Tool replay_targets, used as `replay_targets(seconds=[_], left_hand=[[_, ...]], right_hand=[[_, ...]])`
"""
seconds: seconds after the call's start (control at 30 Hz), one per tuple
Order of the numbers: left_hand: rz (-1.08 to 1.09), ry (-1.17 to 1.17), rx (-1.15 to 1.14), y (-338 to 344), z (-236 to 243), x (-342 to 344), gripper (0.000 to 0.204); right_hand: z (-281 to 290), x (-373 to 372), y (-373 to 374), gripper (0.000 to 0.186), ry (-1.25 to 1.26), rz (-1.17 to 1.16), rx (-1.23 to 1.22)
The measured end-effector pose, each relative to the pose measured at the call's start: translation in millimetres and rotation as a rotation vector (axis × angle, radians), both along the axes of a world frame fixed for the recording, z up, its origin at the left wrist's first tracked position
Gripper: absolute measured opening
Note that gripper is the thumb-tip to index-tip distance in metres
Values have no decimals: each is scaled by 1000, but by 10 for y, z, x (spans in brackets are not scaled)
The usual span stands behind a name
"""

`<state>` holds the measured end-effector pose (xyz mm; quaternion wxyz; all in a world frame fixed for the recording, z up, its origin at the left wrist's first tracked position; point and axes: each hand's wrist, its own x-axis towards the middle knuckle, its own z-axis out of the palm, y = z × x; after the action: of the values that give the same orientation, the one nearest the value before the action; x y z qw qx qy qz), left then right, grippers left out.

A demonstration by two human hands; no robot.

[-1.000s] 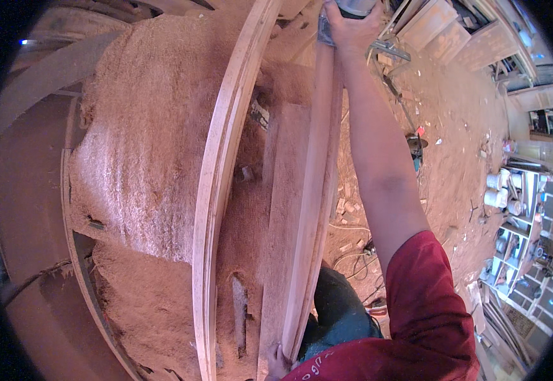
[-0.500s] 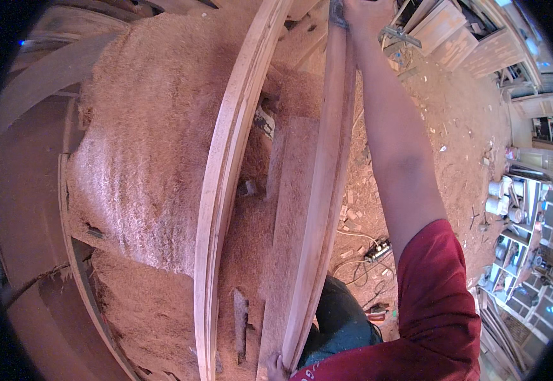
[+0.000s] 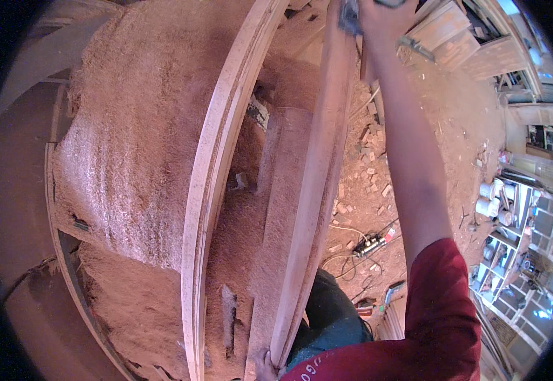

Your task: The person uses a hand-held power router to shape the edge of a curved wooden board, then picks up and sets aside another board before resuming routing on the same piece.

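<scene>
A long reddish wooden rail (image 3: 311,190) with a rounded face runs from the top of the view to the lower middle. My right hand (image 3: 384,25) reaches far along it, closed on a dark, block-shaped hand tool (image 3: 350,18). That tool rests on the rail's far part; the top edge cuts off much of it, so I cannot tell its exact kind. Down at the near end, my left hand (image 3: 265,367) grips the same rail, its fingers partly hidden. To the left lies a second long, curved, grooved wooden piece (image 3: 206,171), touched by neither hand.
Sawdust and shavings (image 3: 130,140) are heaped over the left side. A short wood offcut (image 3: 229,317) lies between the rails. On the floor at right are wood scraps (image 3: 368,178), a power strip (image 3: 371,244) with cords, and shelves (image 3: 505,247); boards (image 3: 448,35) lean farther back.
My right hand and the tool have shifted slightly right in view. The whole scene has slid a little left and down as the view turned. My left hand keeps its grip.
</scene>
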<state>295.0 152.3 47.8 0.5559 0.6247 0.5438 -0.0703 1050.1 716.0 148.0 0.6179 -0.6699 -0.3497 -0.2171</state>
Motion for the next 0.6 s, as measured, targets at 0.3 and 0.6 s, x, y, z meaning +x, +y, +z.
replay_targets(seconds=[0.3,0.6], left_hand=[[-34,-102,71,159,-32,-78,75],[-83,-425,241,1489,379,1274,79]], right_hand=[[156,-1431,-1723,75,181,69,-71],[-511,-3184,-3284,64,448,461,-365]])
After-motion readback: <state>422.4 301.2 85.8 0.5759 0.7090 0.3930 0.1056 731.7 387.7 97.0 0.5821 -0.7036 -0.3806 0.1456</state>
